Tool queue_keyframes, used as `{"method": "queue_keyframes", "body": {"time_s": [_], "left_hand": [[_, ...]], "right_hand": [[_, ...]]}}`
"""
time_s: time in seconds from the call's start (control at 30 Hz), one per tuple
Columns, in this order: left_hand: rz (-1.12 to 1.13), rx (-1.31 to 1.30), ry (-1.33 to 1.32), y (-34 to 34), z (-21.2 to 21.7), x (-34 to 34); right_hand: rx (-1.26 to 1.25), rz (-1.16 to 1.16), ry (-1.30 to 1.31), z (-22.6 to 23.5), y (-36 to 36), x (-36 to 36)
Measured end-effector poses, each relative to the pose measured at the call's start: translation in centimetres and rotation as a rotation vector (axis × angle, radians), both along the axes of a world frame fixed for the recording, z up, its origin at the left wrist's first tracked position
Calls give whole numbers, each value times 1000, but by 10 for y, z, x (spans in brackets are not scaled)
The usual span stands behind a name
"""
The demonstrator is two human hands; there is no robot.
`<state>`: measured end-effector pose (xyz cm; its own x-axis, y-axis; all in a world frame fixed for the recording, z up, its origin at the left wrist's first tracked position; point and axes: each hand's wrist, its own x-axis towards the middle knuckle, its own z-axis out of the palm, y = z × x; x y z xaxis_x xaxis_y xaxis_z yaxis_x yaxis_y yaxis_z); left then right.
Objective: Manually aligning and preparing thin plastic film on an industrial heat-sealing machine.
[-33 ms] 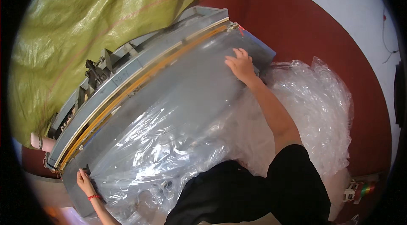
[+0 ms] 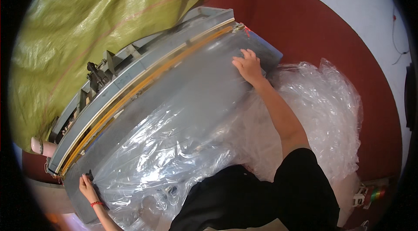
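Observation:
A long grey worktable [image 2: 146, 94] slants across the view, with clear plastic film [image 2: 156, 144] spread over its near part. At its left end my left hand [image 2: 87, 187], with a red bracelet at the wrist, is closed, fingertips pinched together. The film's creases converge beside those fingers, where a small dark thing [image 2: 89, 174] shows. Toward the table's far right end, my right hand [image 2: 249, 66] reaches palm down over the surface. Its fingers are bent a little and apart; whether they touch film there is hard to see.
Along the table's far edge run a yellow-orange strip [image 2: 143, 84] and a grey metal frame [image 2: 122, 78] with a dark clamp-like fitting [image 2: 96, 74]. A yellow-green woven sheet [image 2: 104, 18] hangs behind. Bunched clear film [image 2: 322, 109] lies at right, beside a dark red floor [image 2: 300, 22].

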<state>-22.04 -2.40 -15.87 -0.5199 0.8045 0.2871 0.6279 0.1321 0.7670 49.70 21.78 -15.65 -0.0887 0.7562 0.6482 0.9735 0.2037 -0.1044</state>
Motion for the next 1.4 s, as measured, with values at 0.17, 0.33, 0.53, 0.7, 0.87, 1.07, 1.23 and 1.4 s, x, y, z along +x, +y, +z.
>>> {"method": "queue_keyframes", "body": {"time_s": [0.17, 0.33, 0.53, 0.7, 0.87, 1.07, 1.23, 1.4], "left_hand": [[-57, -68, 216, -3, 13, 35], [-183, -44, 119, -9, 21, 48], [-314, -204, 86, -23, 33, 48], [-326, -155, -177, -27, 39, 56], [-334, -288, -455, -49, 76, 63], [-164, -815, 45, -117, 99, 20], [-45, -762, 240, -131, 111, -67], [111, -137, 22, -148, 125, -81]], "right_hand": [[41, -76, 220, -3, 22, 15], [60, -231, 286, 2, 37, 11], [-41, -364, 430, 1, 47, 15], [-30, -400, 386, 2, 51, 22], [-295, -452, 416, 5, 64, 25], [-217, -343, 65, 17, 45, -36], [-162, -390, 71, -27, 83, 85], [-239, -335, 75, -35, 97, 61]]}}
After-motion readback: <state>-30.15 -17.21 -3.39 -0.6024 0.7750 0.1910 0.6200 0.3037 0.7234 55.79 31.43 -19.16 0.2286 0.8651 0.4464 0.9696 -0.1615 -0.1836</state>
